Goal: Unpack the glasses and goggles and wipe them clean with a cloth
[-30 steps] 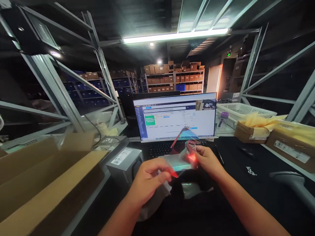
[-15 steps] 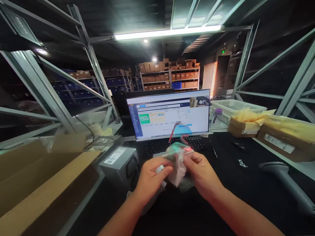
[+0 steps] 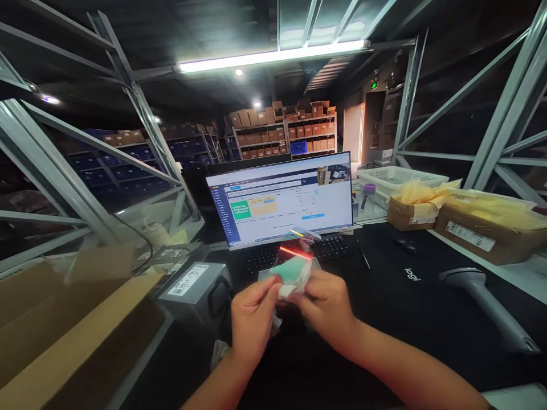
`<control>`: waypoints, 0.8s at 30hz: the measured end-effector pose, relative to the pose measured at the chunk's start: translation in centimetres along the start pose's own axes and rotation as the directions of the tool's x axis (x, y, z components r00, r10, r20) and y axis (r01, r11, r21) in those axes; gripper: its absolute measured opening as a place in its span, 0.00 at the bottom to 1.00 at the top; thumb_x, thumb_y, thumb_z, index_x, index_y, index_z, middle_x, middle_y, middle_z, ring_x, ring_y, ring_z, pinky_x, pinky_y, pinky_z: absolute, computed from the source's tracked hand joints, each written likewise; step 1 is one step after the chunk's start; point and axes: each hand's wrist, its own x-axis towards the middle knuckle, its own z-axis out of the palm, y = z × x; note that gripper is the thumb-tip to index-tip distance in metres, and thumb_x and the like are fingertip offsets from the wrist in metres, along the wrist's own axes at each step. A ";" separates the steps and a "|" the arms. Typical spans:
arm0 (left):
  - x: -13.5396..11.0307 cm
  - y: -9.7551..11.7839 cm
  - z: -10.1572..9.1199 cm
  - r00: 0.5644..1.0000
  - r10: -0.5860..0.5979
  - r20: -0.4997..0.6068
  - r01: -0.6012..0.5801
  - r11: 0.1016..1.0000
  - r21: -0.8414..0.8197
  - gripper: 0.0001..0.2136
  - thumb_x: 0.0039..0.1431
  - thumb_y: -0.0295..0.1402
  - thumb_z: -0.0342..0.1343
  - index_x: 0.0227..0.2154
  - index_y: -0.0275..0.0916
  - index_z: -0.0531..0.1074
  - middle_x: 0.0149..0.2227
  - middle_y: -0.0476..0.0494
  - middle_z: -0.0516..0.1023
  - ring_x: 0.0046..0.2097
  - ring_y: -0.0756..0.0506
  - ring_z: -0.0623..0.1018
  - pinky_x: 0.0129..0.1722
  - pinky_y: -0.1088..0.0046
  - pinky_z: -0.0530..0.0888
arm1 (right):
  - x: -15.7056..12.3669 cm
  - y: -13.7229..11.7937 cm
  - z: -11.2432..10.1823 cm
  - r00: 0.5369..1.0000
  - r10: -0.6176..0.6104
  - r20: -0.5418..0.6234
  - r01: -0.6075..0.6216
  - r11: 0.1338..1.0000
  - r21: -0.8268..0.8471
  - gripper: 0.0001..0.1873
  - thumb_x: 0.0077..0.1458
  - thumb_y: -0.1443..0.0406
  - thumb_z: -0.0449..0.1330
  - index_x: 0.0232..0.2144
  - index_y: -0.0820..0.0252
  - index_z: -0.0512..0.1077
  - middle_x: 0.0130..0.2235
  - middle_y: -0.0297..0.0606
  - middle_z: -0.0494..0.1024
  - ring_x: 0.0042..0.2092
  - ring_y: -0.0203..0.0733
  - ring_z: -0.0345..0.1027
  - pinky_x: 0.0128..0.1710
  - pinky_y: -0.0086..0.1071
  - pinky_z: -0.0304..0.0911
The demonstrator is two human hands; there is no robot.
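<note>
The left hand [image 3: 252,312] pinches a crumpled white and pale green sheet, thin and soft-looking [image 3: 293,274], between thumb and finger, and the right hand [image 3: 331,299] grips its other side with bent fingers. It is up between the hands, with the wide, lit computer screen [image 3: 277,199] behind it at twelve o'clock. A thin, shiny red strip [image 3: 296,252] shows just past it at twelve, too blurry to name. A grey box with a white label [image 3: 194,293] sits at nine. The step looks like handling the sheet; the next move seems to need a light, steady pinch
</note>
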 end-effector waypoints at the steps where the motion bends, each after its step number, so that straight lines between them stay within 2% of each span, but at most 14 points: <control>1: 0.1 -0.1 -0.1 1.000 0.007 -0.015 -0.007 1.000 0.002 0.09 0.57 0.41 0.65 0.35 0.42 0.84 0.33 0.46 0.85 0.33 0.45 0.81 0.34 0.72 0.78 | 0.3 0.0 -0.9 0.996 -0.038 0.086 0.044 0.996 -0.076 0.19 0.66 0.60 0.58 0.23 0.57 0.78 0.28 0.38 0.80 0.29 0.39 0.72 0.29 0.31 0.60; 3: 0.5 -0.4 -0.5 0.999 0.012 -0.049 -0.013 1.000 -0.020 0.09 0.59 0.41 0.64 0.35 0.42 0.84 0.32 0.47 0.84 0.33 0.46 0.80 0.35 0.72 0.77 | 1.0 0.3 -3.4 0.961 -0.005 0.278 0.079 0.964 -0.253 0.17 0.63 0.61 0.59 0.23 0.55 0.78 0.28 0.36 0.79 0.28 0.37 0.71 0.26 0.30 0.56; 5: 1.3 -0.6 -0.9 0.997 0.001 -0.079 -0.006 0.997 -0.073 0.10 0.60 0.41 0.63 0.35 0.41 0.83 0.30 0.48 0.83 0.31 0.48 0.79 0.35 0.73 0.77 | 1.6 1.5 -6.6 0.907 0.201 0.371 0.000 0.880 -0.476 0.13 0.57 0.62 0.64 0.21 0.54 0.77 0.24 0.35 0.78 0.24 0.37 0.69 0.22 0.30 0.49; 8: 2.5 -0.5 -1.7 0.997 -0.013 -0.082 -0.004 0.981 -0.194 0.12 0.59 0.44 0.64 0.31 0.39 0.81 0.26 0.49 0.80 0.28 0.49 0.76 0.31 0.75 0.76 | 2.5 5.0 -11.4 0.794 0.554 0.251 -0.203 0.630 -0.749 0.13 0.50 0.62 0.68 0.17 0.54 0.76 0.19 0.36 0.75 0.20 0.39 0.66 0.20 0.31 0.45; 10: 3.2 -0.2 -2.2 0.999 -0.016 -0.031 0.007 0.960 -0.281 0.15 0.58 0.46 0.64 0.28 0.38 0.80 0.24 0.50 0.78 0.27 0.50 0.75 0.31 0.74 0.77 | 3.0 7.6 -13.7 0.722 0.683 0.112 -0.312 0.465 -0.828 0.12 0.43 0.66 0.71 0.15 0.56 0.74 0.19 0.39 0.75 0.21 0.42 0.69 0.20 0.31 0.48; 11: 3.5 0.0 -2.4 1.000 -0.016 0.004 0.017 0.950 -0.311 0.16 0.57 0.48 0.64 0.28 0.38 0.79 0.23 0.50 0.77 0.26 0.50 0.74 0.31 0.73 0.77 | 3.2 8.7 -14.4 0.712 0.700 0.057 -0.340 0.414 -0.844 0.11 0.39 0.68 0.72 0.15 0.58 0.73 0.19 0.41 0.75 0.21 0.45 0.70 0.20 0.31 0.50; 13: 3.9 0.2 -2.7 0.997 -0.004 0.077 0.029 0.943 -0.330 0.19 0.56 0.50 0.64 0.25 0.37 0.78 0.22 0.49 0.75 0.25 0.50 0.72 0.31 0.72 0.77 | 3.6 9.9 -14.7 0.740 0.673 -0.010 -0.355 0.378 -0.855 0.07 0.38 0.70 0.72 0.21 0.60 0.77 0.23 0.44 0.77 0.25 0.50 0.74 0.22 0.32 0.55; 14: 4.0 0.3 -2.9 0.994 0.008 0.111 0.029 0.945 -0.326 0.20 0.56 0.51 0.64 0.24 0.37 0.77 0.21 0.49 0.74 0.25 0.50 0.71 0.31 0.72 0.76 | 3.8 10.0 -14.3 0.768 0.640 -0.003 -0.348 0.414 -0.841 0.09 0.40 0.68 0.72 0.29 0.61 0.80 0.26 0.45 0.79 0.29 0.51 0.75 0.25 0.33 0.58; 16: 4.1 0.2 -3.1 0.978 0.053 0.201 0.009 0.955 -0.297 0.23 0.57 0.54 0.61 0.22 0.37 0.76 0.21 0.48 0.74 0.24 0.50 0.70 0.32 0.71 0.75 | 3.8 9.3 -12.6 0.833 0.548 0.078 -0.335 0.612 -0.717 0.24 0.48 0.64 0.70 0.49 0.60 0.77 0.35 0.44 0.82 0.34 0.47 0.77 0.31 0.34 0.65; 18: 4.0 0.2 -3.3 0.947 0.108 0.303 -0.033 0.970 -0.242 0.25 0.60 0.55 0.57 0.21 0.37 0.76 0.21 0.47 0.74 0.25 0.49 0.70 0.35 0.69 0.74 | 3.7 8.2 -10.5 0.879 0.438 0.189 -0.319 0.835 -0.449 0.38 0.50 0.62 0.68 0.63 0.58 0.66 0.41 0.42 0.82 0.34 0.43 0.76 0.33 0.33 0.68; 19: 3.9 0.2 -3.5 0.927 0.129 0.352 -0.054 0.975 -0.215 0.26 0.61 0.56 0.56 0.20 0.37 0.76 0.20 0.46 0.74 0.25 0.48 0.70 0.35 0.69 0.74 | 3.6 7.6 -9.5 0.894 0.386 0.229 -0.312 0.901 -0.302 0.41 0.50 0.62 0.69 0.65 0.58 0.64 0.41 0.41 0.81 0.34 0.42 0.76 0.33 0.33 0.69; 21: 3.8 0.4 -3.7 0.886 0.149 0.439 -0.077 0.981 -0.178 0.27 0.60 0.56 0.56 0.19 0.37 0.77 0.21 0.44 0.74 0.26 0.47 0.72 0.34 0.70 0.72 | 3.5 6.8 -8.0 0.906 0.318 0.281 -0.299 0.948 -0.110 0.34 0.51 0.61 0.67 0.60 0.58 0.70 0.39 0.39 0.81 0.34 0.42 0.75 0.33 0.32 0.68; 23: 3.9 0.8 -4.0 0.849 0.152 0.507 -0.071 0.982 -0.177 0.27 0.57 0.57 0.59 0.20 0.37 0.79 0.21 0.43 0.74 0.26 0.47 0.72 0.32 0.70 0.70 | 3.7 6.3 -7.3 0.918 0.266 0.294 -0.271 0.962 -0.023 0.13 0.54 0.61 0.64 0.42 0.59 0.79 0.34 0.37 0.80 0.34 0.42 0.73 0.32 0.31 0.67; 24: 4.1 1.0 -4.1 0.832 0.154 0.534 -0.064 0.981 -0.183 0.26 0.56 0.58 0.60 0.20 0.37 0.79 0.20 0.43 0.74 0.26 0.47 0.71 0.31 0.70 0.69 | 3.8 6.1 -7.3 0.929 0.234 0.287 -0.243 0.970 -0.002 0.07 0.56 0.62 0.62 0.33 0.59 0.78 0.31 0.37 0.79 0.33 0.41 0.72 0.32 0.31 0.66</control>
